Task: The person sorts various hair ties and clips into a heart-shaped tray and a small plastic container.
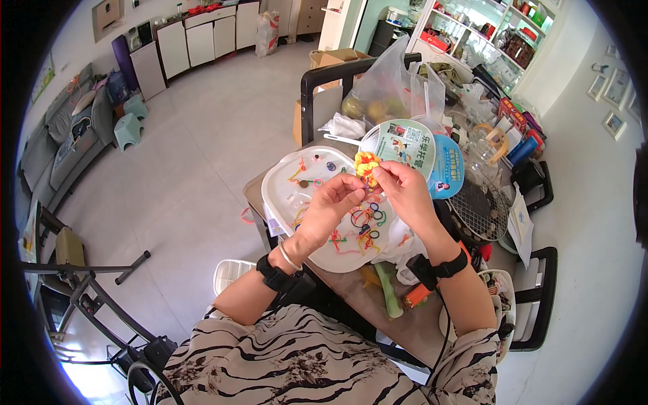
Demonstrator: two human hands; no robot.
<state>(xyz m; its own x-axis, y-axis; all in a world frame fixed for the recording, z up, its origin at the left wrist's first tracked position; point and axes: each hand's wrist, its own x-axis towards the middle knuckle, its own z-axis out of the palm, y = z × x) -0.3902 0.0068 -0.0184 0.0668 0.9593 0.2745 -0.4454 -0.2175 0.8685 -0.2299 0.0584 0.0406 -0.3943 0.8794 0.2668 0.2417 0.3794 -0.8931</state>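
Above a white tray [277,194], my two hands meet close together. My right hand [407,194] is closed, thumb and fingers pinching a ruffled yellow and orange-red scrunchie-like piece [366,163]. Just beside its lower end, my left hand [335,204] is closed in a pinch; what lies between those fingertips is too small to make out. Several coloured elastic hair ties [375,234] and small loops and strands are scattered in the tray under the hands. A dark-blue coiled tie [331,166] lies near the tray's far side.
A pale green round fan [409,145] and a blue fan [447,165] overlap the tray's right side. Beyond them stands a clear plastic bag [385,81] of fruit. Clutter and a wire mesh rack [480,206] crowd the right; a black chair [540,297] stands close by.
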